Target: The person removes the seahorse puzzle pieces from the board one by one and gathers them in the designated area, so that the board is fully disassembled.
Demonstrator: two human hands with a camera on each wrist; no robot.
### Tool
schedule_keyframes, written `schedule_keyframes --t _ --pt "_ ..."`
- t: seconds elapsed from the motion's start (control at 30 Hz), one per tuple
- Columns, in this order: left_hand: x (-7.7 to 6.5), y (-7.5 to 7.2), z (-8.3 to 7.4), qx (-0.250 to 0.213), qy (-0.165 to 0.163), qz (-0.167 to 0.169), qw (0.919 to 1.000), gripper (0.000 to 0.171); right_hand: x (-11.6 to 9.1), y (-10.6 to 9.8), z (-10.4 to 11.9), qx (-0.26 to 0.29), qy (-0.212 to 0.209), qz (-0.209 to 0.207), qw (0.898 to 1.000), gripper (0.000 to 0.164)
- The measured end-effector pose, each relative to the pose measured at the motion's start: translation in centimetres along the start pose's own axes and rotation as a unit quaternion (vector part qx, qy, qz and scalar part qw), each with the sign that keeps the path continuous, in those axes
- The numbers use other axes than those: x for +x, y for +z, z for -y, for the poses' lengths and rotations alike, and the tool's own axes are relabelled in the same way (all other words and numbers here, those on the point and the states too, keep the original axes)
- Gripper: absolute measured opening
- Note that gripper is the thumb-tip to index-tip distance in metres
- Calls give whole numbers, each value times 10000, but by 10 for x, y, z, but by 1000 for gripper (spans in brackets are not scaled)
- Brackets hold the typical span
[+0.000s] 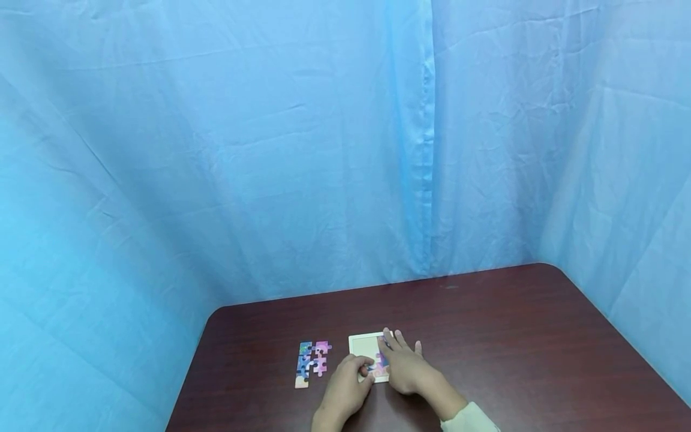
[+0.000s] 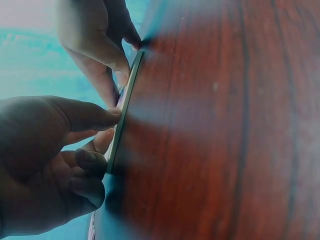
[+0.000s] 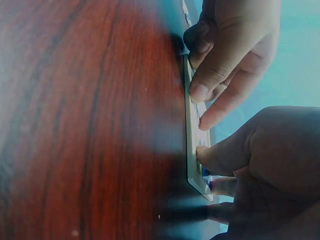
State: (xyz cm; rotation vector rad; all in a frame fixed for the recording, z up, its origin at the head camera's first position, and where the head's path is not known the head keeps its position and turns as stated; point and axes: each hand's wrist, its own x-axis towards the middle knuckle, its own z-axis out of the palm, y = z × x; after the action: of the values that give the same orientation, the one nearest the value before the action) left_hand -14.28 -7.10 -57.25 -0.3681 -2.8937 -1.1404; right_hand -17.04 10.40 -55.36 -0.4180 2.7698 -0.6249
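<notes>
A white puzzle tray (image 1: 363, 344) lies on the table, its right part filled with colourful jigsaw pieces (image 1: 379, 367). My left hand (image 1: 344, 387) is at the tray's near left corner. Its thumb and index finger pinch a jigsaw piece inside the near rim, mostly hidden by the fingers; the other fingers curl. Over the tray's right side, my right hand (image 1: 408, 367) has its fingers spread and its thumb pressing on the pieces. In the right wrist view, the right thumb (image 3: 220, 159) touches the pieces beside the tray rim (image 3: 192, 145).
Left of the tray, several loose jigsaw pieces (image 1: 303, 366) in blue and pink lie close together. The dark reddish-brown table (image 1: 502, 324) has rounded far corners. Blue curtains (image 1: 270, 180) hang behind it and at both sides.
</notes>
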Motion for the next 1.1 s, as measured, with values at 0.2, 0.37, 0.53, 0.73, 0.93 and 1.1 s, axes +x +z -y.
schedule_keyframes --t 0.2,0.37,0.53,0.73,0.93,1.1 --pt "1 0 1 47 -8 66 10000 24 1 1 -1 -7 -39 -56 10000 63" --pt "3 -3 2 54 -31 101 9999 23 2 1 -1 15 -55 -65 10000 62" --pt "3 -5 5 92 -62 113 9999 23 4 0 0 52 -82 -17 10000 61" --pt "3 -5 6 104 10 55 9999 25 4 0 2 17 -83 29 10000 60" --pt "4 -5 4 -18 104 -236 9997 29 4 0 3 16 -38 31 10000 61" --pt "2 -4 4 37 61 -375 9993 29 6 1 2 -15 -6 30 10000 60"
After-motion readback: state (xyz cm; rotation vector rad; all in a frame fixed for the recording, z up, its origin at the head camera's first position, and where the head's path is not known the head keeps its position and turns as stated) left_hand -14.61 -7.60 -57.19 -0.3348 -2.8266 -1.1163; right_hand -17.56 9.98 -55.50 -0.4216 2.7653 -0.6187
